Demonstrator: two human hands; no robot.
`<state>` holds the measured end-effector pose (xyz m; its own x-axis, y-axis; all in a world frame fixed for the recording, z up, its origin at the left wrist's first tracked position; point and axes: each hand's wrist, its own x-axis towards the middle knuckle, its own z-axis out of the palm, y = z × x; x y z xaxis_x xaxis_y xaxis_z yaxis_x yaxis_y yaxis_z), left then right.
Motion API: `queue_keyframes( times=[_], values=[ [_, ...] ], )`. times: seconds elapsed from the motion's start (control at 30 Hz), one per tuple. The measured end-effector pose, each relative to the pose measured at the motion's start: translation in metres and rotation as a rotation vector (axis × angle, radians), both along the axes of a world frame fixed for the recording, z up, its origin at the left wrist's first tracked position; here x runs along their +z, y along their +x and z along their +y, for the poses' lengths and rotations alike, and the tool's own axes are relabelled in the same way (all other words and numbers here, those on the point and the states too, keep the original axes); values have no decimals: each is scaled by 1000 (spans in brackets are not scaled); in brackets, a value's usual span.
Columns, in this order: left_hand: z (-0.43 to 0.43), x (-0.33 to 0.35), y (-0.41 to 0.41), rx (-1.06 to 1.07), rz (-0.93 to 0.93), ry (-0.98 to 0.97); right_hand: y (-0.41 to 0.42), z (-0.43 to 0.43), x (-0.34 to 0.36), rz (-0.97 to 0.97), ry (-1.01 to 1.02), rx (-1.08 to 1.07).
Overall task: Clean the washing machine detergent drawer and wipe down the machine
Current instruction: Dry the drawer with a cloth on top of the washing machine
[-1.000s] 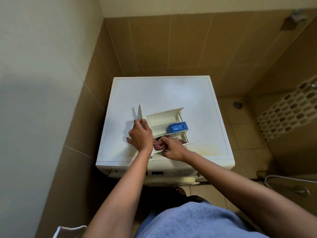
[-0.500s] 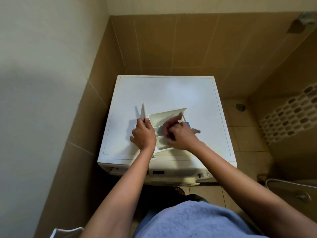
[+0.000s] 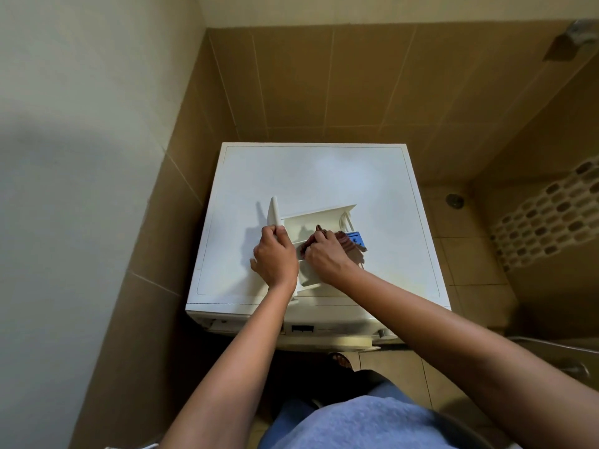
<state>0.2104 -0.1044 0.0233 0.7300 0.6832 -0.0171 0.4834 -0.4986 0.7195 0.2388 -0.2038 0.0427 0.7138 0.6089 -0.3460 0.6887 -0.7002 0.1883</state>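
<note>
Gripping drawer, left hand; right hand presses cloth.

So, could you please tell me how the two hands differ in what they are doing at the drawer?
The left hand grips the drawer by its upright front panel; the right hand presses a reddish cloth inside it. The left grip holds plastic, the right holds fabric. Both work over the washing machine.

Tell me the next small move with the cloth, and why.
Probably drag the cloth along the compartment toward the blue insert: the right hand presses it inside the drawer, which the left hand steadies by its front panel on the machine top.
</note>
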Motion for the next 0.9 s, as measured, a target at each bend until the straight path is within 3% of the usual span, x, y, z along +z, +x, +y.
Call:
queue_keyframes(
  times=[0.13, 0.33, 0.67, 0.77, 0.9],
  values=[
    [0, 0, 0, -2, -1, 10, -1, 5, -6, -19, 60, 0],
    [1, -3, 2, 1, -10, 13, 6, 13, -4, 115, 194, -80],
    [3, -5, 2, -7, -19, -7, 5, 38, -6, 200, 91, -139],
    [4, -6, 3, -13, -20, -22, 16, 29, 2, 224, 140, -131],
    [5, -7, 3, -16, -34, -48, 20, 15, -1, 312, 317, -270]
  ],
)
